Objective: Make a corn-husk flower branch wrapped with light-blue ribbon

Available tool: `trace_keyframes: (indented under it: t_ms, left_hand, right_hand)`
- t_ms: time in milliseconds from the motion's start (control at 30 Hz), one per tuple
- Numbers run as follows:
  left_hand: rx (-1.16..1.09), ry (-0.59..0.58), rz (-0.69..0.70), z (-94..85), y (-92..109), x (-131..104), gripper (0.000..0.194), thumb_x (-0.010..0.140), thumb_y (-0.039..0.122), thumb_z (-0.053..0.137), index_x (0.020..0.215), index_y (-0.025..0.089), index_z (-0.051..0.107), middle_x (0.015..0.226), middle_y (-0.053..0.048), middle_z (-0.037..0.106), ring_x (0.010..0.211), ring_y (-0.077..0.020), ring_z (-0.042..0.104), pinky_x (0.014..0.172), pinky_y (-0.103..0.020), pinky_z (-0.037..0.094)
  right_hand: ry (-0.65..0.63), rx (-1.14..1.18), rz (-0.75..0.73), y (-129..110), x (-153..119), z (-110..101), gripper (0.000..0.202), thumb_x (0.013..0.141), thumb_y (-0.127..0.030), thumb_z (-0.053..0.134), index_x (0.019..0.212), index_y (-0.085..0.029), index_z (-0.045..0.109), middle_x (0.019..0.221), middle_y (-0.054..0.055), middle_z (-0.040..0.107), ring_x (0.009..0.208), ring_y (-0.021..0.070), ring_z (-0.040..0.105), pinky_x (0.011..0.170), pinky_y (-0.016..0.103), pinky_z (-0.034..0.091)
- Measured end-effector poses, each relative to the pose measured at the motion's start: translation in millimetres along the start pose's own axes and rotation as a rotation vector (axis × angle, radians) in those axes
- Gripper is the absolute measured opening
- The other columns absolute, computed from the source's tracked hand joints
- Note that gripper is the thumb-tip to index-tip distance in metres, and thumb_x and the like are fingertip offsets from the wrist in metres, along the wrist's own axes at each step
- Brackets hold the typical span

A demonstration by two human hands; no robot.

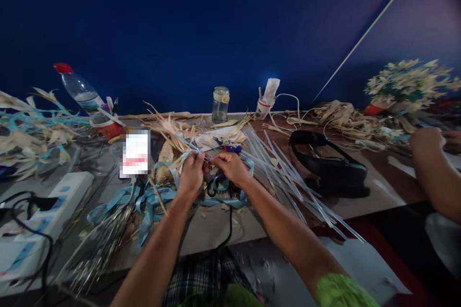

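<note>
My left hand [192, 174] is closed, with light blue ribbon [188, 152] coming out at the fingers. My right hand [230, 167] is in a pinch right beside it, and the fingertips of both hands nearly meet. What the right fingers hold is too small to make out. Dried corn husks [172, 130] spread out just behind the left hand. Beyond the right hand lies a blue glue gun [230, 148] with a small red light. More blue ribbon [158, 195] lies in loops around and below the hands.
Clear plastic sticks [288, 177] lie right of my hands, beside a black headband device [329, 165]. Left are a phone [135, 154], thin wires [104, 244] and a power strip [54, 216]. A glass jar [220, 104] stands behind. A person's arm [432, 168] reaches in at right.
</note>
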State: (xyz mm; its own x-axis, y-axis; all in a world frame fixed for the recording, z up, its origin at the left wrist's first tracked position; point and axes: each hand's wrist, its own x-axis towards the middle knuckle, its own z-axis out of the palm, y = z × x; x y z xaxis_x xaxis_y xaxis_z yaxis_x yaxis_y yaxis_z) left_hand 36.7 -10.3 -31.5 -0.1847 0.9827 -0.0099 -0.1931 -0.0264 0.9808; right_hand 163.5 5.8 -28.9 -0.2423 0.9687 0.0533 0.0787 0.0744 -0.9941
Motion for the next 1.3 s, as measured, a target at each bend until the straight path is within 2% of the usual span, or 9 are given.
trace_keyframes:
  t_ms: [133,333,467,567,633,733,900,1200,1300]
  left_hand:
    - [0.164,0.078,0.138,-2.8,3,1,0.015,0.066,0.024,0.067,0.059,0.020,0.054,0.054,0.001,0.050,0.052,-0.0123,0.042,0.053,-0.024,0.031]
    - [0.349,0.238,0.119,-0.4,7,1,0.021,0.066,0.031,0.065,0.058,0.018,0.051,0.050,0.003,0.049,0.050,-0.0114,0.043,0.052,-0.024,0.031]
    - [0.052,0.062,-0.006,2.9,8,-2,0.024,0.065,0.036,0.066,0.059,0.017,0.053,0.048,0.003,0.048,0.049,-0.0102,0.044,0.051,-0.023,0.032]
    - [-0.273,-0.157,-0.138,6.3,6,-4,0.027,0.063,0.037,0.069,0.075,0.015,0.059,0.057,0.002,0.055,0.051,-0.0086,0.046,0.055,-0.022,0.037]
    - [-0.350,-0.210,-0.175,7.6,4,-5,0.030,0.062,0.036,0.070,0.081,0.016,0.062,0.062,0.002,0.057,0.053,-0.0078,0.047,0.058,-0.022,0.038]
    - [-0.187,-0.124,-0.083,6.3,2,-5,0.021,0.065,0.035,0.068,0.071,0.015,0.062,0.057,0.002,0.055,0.052,-0.0080,0.045,0.054,-0.021,0.035]
    - [0.258,0.021,0.113,1.3,8,-5,0.018,0.074,0.028,0.059,0.059,0.017,0.059,0.045,0.003,0.048,0.047,-0.0096,0.042,0.050,-0.022,0.031]
    - [0.277,-0.018,0.080,-2.6,3,0,0.014,0.076,0.032,0.054,0.070,0.019,0.059,0.041,0.005,0.045,0.039,-0.0103,0.039,0.045,-0.022,0.030]
    - [0.313,-0.020,0.096,-4.8,2,2,0.017,0.075,0.033,0.055,0.069,0.018,0.059,0.043,0.005,0.046,0.039,-0.0097,0.040,0.044,-0.022,0.029]
  right_hand:
    - [0.036,-0.065,-0.010,-3,-2,0,0.024,0.067,-0.038,0.062,0.062,-0.014,0.063,0.060,-0.002,0.058,0.060,0.0101,0.048,0.060,0.022,0.037]
    - [0.050,-0.097,-0.016,-2,-4,2,0.019,0.064,-0.033,0.063,0.065,-0.014,0.064,0.061,-0.001,0.058,0.058,0.0105,0.048,0.059,0.023,0.038]
    - [0.050,-0.061,-0.042,-7,-6,1,0.015,0.065,-0.031,0.062,0.062,-0.016,0.064,0.061,-0.001,0.059,0.059,0.0111,0.050,0.061,0.023,0.039]
    - [0.015,0.071,0.031,-11,-7,0,0.017,0.063,-0.033,0.064,0.062,-0.016,0.063,0.059,-0.001,0.061,0.059,0.0117,0.052,0.063,0.024,0.041]
    - [-0.002,0.152,0.075,-11,-6,-1,0.019,0.063,-0.035,0.065,0.062,-0.016,0.061,0.058,-0.001,0.061,0.058,0.0115,0.053,0.063,0.024,0.041]
    - [-0.008,0.132,0.071,-5,-2,-1,0.021,0.063,-0.036,0.066,0.061,-0.015,0.061,0.058,-0.002,0.060,0.058,0.0102,0.051,0.063,0.023,0.040]
    - [0.043,-0.148,-0.022,4,1,-2,0.028,0.070,-0.040,0.059,0.056,-0.015,0.059,0.052,-0.003,0.048,0.054,0.0092,0.041,0.053,0.021,0.032]
    - [0.149,-0.373,-0.084,6,3,-11,0.043,0.081,-0.047,0.044,0.050,-0.017,0.046,0.046,-0.004,0.031,0.047,0.0084,0.029,0.048,0.024,0.024]
    - [0.067,-0.319,-0.073,-1,3,-19,0.042,0.080,-0.049,0.046,0.056,-0.016,0.054,0.047,-0.003,0.038,0.049,0.0091,0.036,0.050,0.023,0.027]
